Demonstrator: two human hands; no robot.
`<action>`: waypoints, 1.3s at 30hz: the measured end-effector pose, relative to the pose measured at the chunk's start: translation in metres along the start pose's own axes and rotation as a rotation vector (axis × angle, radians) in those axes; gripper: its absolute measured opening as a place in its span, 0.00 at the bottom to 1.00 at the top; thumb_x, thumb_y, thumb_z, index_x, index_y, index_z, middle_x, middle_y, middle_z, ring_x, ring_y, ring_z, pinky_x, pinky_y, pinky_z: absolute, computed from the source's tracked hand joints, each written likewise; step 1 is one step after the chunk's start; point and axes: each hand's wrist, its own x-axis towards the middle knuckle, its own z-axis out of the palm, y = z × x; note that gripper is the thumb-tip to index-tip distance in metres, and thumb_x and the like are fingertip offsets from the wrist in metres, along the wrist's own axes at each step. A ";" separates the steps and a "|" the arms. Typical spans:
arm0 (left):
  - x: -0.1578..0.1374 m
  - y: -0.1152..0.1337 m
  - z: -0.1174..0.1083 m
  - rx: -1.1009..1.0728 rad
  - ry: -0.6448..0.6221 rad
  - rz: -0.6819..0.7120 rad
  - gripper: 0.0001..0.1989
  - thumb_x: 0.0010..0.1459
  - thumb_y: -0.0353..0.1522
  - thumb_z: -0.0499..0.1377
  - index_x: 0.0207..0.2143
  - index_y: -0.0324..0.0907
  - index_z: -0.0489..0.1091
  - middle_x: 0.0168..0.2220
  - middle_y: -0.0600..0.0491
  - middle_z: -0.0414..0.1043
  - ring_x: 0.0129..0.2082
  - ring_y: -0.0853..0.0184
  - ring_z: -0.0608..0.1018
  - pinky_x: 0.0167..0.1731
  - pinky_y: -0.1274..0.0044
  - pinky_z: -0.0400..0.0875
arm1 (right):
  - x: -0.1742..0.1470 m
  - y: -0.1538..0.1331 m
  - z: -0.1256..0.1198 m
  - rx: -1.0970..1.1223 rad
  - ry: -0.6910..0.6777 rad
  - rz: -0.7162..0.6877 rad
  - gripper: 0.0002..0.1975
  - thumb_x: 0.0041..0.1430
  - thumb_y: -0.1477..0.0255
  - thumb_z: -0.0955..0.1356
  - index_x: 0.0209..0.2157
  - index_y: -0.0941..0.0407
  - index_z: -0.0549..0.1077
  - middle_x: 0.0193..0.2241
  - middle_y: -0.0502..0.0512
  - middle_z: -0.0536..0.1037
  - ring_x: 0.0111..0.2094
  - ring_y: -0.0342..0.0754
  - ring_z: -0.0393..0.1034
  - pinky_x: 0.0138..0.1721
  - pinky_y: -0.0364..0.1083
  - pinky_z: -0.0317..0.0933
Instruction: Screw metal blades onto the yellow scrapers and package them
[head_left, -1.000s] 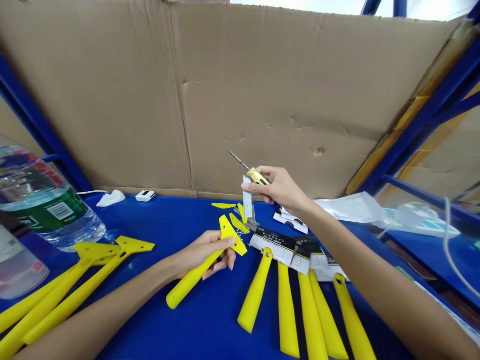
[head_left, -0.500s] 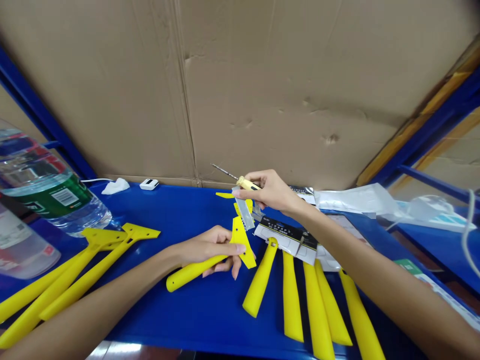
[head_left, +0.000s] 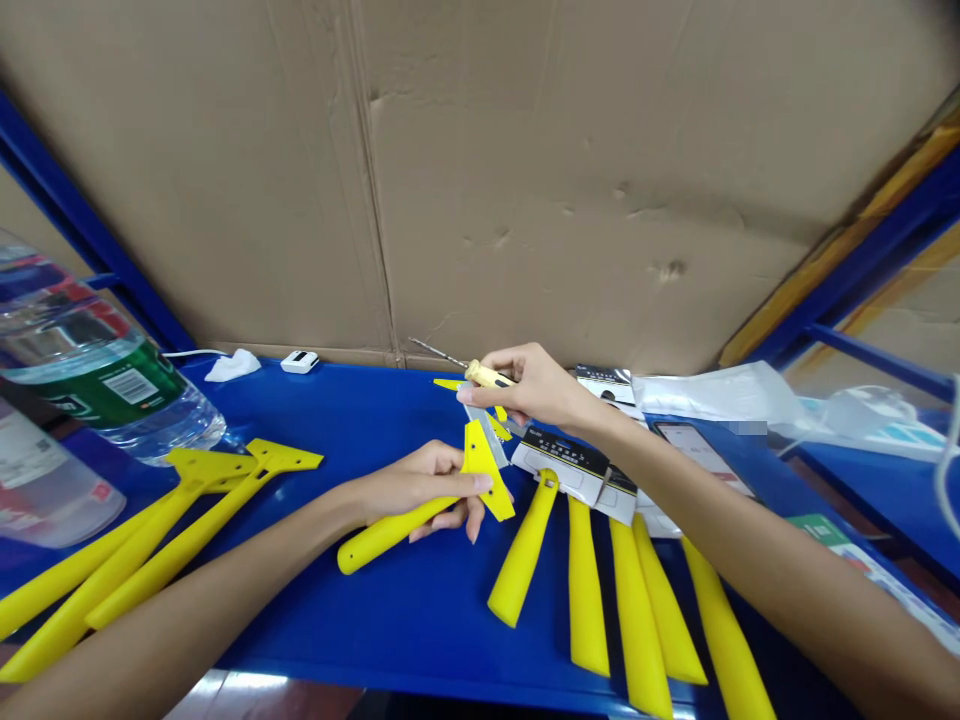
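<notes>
My left hand is closed around a yellow scraper, its wide head tilted up to the right and its handle pointing down to the left. Between the fingers of my right hand sits a screwdriver with a pale yellow handle, its shaft pointing up and left. The same hand pinches a flat metal blade, held along the edge of the scraper head; whether it sits in a slot I cannot tell. Beyond lie more yellow parts, partly hidden by the right hand.
Several yellow scraper handles lie at the right beside black-and-white packaging. More yellow scrapers rest at the left, near a large water bottle. A phone is behind the right forearm. Cardboard walls the back of the blue table.
The blade in my right hand has come down closer against the edge of the scraper head. My left hand keeps its hold on the scraper. The view has shifted slightly.
</notes>
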 end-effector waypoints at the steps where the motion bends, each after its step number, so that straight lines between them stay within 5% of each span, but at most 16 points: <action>1: 0.000 -0.001 -0.001 -0.003 0.018 0.008 0.24 0.70 0.47 0.63 0.46 0.32 0.82 0.30 0.46 0.80 0.14 0.74 0.69 0.12 0.82 0.65 | 0.000 0.000 0.001 -0.002 -0.006 0.009 0.17 0.56 0.58 0.80 0.30 0.56 0.77 0.20 0.44 0.70 0.16 0.36 0.60 0.18 0.41 0.50; 21: 0.003 0.001 -0.001 -0.046 0.182 0.099 0.26 0.70 0.48 0.62 0.32 0.33 0.80 0.25 0.49 0.74 0.13 0.75 0.67 0.10 0.82 0.61 | -0.002 0.003 -0.016 -0.053 -0.255 0.011 0.19 0.58 0.55 0.78 0.30 0.55 0.76 0.22 0.44 0.69 0.19 0.38 0.57 0.20 0.42 0.51; 39: 0.004 0.000 -0.004 -0.080 0.187 0.135 0.24 0.71 0.45 0.60 0.33 0.32 0.79 0.22 0.52 0.72 0.11 0.75 0.67 0.10 0.83 0.60 | 0.003 0.011 0.003 0.012 -0.046 -0.018 0.17 0.57 0.56 0.79 0.37 0.55 0.81 0.26 0.46 0.75 0.18 0.36 0.61 0.19 0.42 0.52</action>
